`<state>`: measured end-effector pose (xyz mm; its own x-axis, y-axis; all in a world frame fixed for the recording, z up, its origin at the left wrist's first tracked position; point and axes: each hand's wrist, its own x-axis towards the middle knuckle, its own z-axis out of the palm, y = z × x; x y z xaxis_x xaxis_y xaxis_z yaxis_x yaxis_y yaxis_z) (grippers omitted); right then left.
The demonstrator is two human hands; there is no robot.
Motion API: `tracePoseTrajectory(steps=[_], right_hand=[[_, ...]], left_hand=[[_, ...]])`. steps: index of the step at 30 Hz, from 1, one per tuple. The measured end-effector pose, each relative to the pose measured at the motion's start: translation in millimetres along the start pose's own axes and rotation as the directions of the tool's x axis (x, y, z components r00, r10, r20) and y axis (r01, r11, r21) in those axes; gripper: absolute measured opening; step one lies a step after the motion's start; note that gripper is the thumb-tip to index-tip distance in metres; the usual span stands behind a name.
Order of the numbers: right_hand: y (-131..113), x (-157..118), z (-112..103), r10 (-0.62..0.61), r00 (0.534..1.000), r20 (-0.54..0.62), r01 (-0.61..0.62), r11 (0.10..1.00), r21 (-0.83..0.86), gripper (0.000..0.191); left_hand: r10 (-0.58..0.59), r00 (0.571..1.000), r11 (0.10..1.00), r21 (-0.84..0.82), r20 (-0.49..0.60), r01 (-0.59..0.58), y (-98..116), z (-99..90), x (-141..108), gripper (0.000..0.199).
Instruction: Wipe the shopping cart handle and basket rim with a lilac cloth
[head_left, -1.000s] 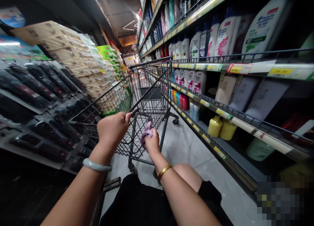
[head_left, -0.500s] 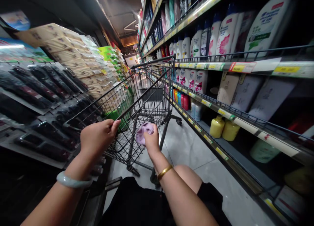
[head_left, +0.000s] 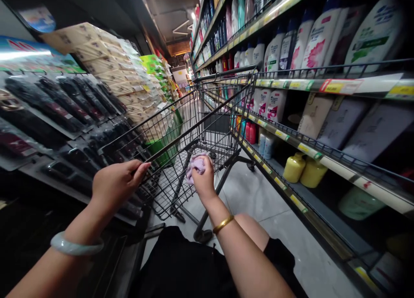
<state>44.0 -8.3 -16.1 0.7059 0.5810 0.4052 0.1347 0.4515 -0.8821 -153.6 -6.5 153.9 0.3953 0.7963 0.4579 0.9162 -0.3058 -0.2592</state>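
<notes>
One fist — the left hand — grips that cart over there by its rim; the right hand clutches a crumpled lilac cloth.

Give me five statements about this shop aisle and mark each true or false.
1. The right hand holds a crumpled pale purple cloth. True.
2. The left hand holds a blue glass jar. False: the left hand grips the black wire shopping cart.
3. A smooth pale green bangle circles the left arm. True.
4. A shiny gold bracelet circles the left arm. False: the gold bracelet is on the right arm.
5. Two rounded yellow bottles stand on a low shelf. True.
</notes>
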Motion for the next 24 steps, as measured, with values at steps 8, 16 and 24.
tracePoseTrajectory(steps=[8,16,24], right_hand=[[-0.8,-5.0,-8.1,0.308,0.950,0.046,-0.299,0.944,-0.142,0.031],[-22.5,-5.1,-3.6,-0.125,0.991,0.053,0.132,0.978,-0.163,0.032],[-37.2,3.0,-19.4,-0.241,0.970,0.018,0.241,0.966,-0.088,0.032]], left_hand=[[0.089,0.995,0.995,-0.050,0.055,-0.087,-33.7,1.3,-3.9,0.054],[0.223,0.974,0.966,-0.122,-0.049,-0.227,-1.7,-42.8,4.3,0.055],[0.063,0.998,0.988,-0.141,-0.026,-0.066,109.2,-32.2,51.6,0.052]])
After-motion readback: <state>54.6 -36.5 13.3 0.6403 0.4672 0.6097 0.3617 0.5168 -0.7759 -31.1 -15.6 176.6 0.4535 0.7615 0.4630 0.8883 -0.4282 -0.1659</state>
